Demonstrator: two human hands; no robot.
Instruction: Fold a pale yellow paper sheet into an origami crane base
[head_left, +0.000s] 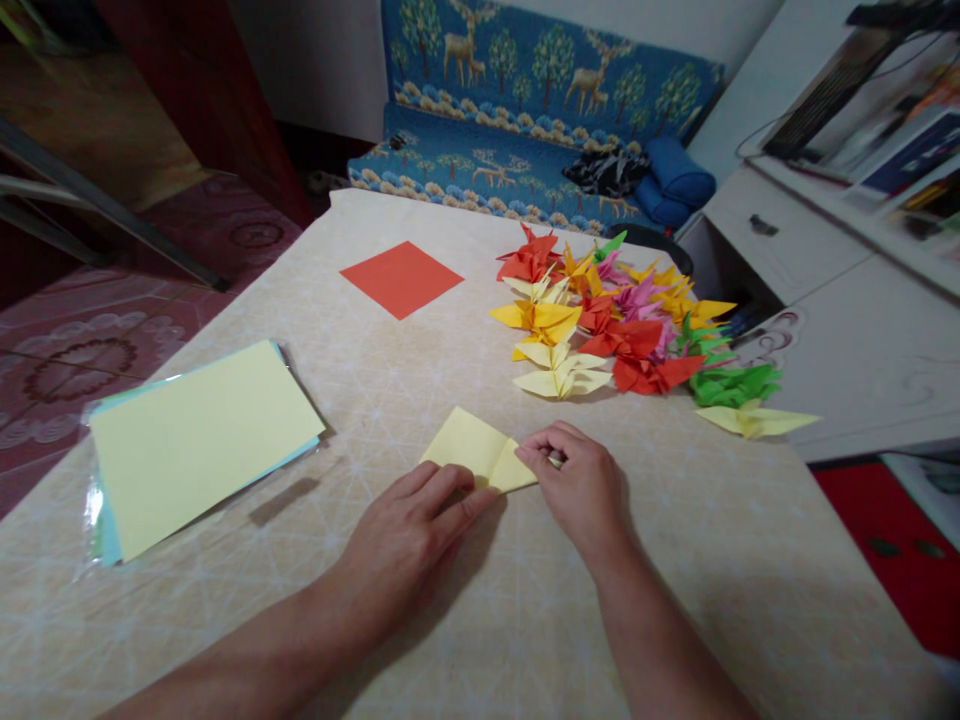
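A pale yellow sheet of origami paper, partly folded, lies on the table with a crease near its middle. My left hand holds its near left side, thumb along the lower edge and fingers curled over the paper. At the right end, my right hand pinches a corner flap between thumb and forefinger, the other fingers curled in. Both hands cover parts of the sheet, so its full outline is hidden.
A red paper square lies farther back. To the left is a stack of yellow and blue-green sheets on a clear plastic wrapper. Folded paper cranes in several colours crowd the back right. Behind the table stands a blue patterned sofa.
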